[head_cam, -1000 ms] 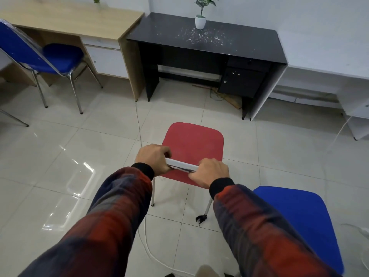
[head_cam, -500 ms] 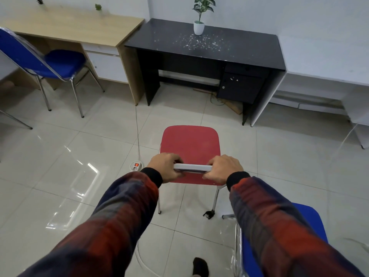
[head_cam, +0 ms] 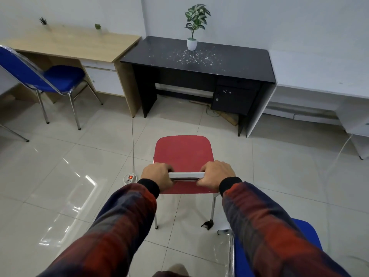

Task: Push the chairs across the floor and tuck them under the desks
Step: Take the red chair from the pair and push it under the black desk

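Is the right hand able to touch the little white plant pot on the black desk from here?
Probably not: the right hand grips the red chair's backrest, with its seat and bare floor before the white plant pot.

red chair [head_cam: 183, 152], black desk [head_cam: 199, 58], plaid sleeves [head_cam: 123, 222]

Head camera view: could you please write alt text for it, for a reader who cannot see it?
A person's left hand and right hand grip the white top rail of a red-seated metal-legged chair on a tiled floor, facing a black desk that holds a small potted plant. A blue padded chair sits partly under a light wooden desk to the left.
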A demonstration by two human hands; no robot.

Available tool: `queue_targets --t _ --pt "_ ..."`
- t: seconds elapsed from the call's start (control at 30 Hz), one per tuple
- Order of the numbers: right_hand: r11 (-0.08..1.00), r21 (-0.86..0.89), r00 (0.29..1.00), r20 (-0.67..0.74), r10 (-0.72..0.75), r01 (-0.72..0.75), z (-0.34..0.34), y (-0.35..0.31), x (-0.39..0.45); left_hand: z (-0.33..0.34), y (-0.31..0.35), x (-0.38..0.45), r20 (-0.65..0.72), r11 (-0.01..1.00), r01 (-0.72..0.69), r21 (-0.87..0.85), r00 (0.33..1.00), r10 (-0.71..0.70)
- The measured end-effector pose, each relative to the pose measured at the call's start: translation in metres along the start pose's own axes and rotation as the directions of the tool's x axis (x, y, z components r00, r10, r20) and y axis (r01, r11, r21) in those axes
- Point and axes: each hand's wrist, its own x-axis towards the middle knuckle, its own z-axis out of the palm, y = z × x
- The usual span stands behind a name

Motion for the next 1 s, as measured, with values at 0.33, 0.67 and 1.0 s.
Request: queue_targets --t 0.33,0.67,1.0 --pt "0.999 0.017 0.995 -0.091 0.036 -0.035 -0.023 -0.017 0.033 -0.028 -0.021 0.040 -0.069 0.999 -0.033 -0.022 0.997 0.032" --pt "0.999 -0.021 0.999 -0.040 0.037 -0.038 0.005 -0.105 0.070 -0.040 -0.116 0.062 -0.030 0.999 -0.018 0.028 0.999 0.018" --pt "0.984 0.082 0.984 -0.077 0.163 -0.156 -0.007 -0.129 0.106 -0.074 -0.145 0.111 0.006 0.994 -0.111 0.009 0.994 0.111"
